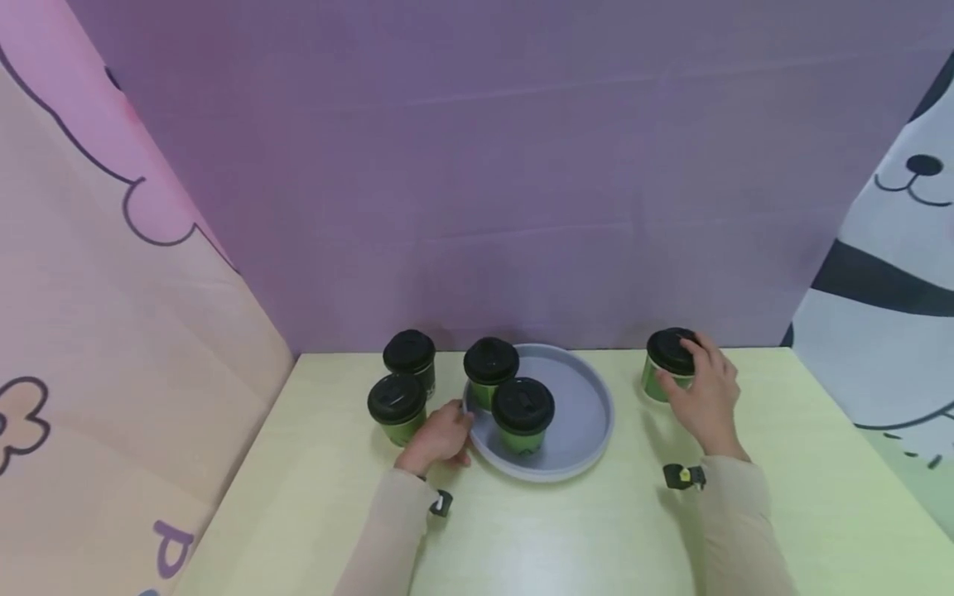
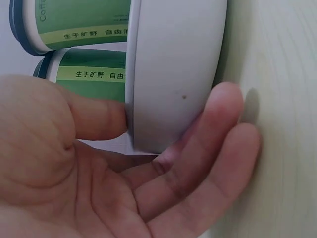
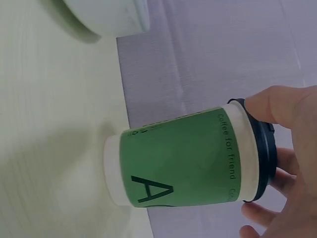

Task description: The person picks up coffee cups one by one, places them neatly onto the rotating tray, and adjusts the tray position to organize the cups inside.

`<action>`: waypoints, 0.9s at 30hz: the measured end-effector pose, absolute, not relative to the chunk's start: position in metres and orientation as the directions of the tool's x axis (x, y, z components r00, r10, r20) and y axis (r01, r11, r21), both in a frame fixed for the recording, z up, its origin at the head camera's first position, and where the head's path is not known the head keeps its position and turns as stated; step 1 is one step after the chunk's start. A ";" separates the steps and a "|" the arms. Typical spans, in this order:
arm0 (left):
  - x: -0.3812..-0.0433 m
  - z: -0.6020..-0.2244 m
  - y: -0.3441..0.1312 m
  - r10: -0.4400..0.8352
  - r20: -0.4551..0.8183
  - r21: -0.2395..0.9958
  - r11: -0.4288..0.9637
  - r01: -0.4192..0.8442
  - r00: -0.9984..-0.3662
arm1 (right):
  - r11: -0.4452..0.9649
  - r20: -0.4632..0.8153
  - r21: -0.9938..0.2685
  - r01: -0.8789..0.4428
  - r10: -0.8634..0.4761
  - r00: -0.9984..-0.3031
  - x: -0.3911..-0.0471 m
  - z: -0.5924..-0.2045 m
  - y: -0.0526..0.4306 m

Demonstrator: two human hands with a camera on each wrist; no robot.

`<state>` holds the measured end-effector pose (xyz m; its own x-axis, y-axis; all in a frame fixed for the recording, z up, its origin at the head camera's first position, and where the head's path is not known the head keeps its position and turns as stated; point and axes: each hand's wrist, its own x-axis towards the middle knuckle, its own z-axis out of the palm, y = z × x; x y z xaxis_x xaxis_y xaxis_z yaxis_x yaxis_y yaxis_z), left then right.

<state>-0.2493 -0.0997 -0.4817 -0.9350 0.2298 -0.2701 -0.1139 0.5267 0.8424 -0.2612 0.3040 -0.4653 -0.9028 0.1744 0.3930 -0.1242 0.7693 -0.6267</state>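
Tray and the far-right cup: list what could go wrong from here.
The left hand pinches only the rim of the tray; lifting there could tilt it and topple its two cups.
The right hand holds the far-right cup by its lid; the lid might pop off.

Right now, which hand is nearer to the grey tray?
Left. The left hand grips the grey tray at its rim, while the right hand holds a separate cup off to the tray's right.
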 end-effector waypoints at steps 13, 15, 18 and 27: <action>-0.254 -0.492 -0.092 0.145 -0.171 0.831 0.553 -0.064 -0.975 | 0.768 0.378 -0.636 -0.072 0.229 -0.897 -0.262 -0.464 0.299; -0.254 -0.493 -0.092 0.135 -0.165 0.833 0.550 -0.065 -0.977 | 0.766 0.375 -0.639 -0.070 0.232 -0.897 -0.263 -0.466 0.299; -0.254 -0.493 -0.091 0.130 -0.162 0.833 0.550 -0.064 -0.978 | 0.765 0.383 -0.640 -0.075 0.234 -0.894 -0.263 -0.467 0.300; -0.253 -0.485 -0.097 0.181 -0.243 0.814 0.572 -0.099 -0.953 | 0.754 0.416 -0.649 -0.100 0.242 -0.877 -0.265 -0.468 0.299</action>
<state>-0.2526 -0.0966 -0.4847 -0.9529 0.1812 -0.2430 -0.0990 0.5717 0.8145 -0.2648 0.2986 -0.4678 -0.8765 0.2416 0.4163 -0.1001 0.7544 -0.6488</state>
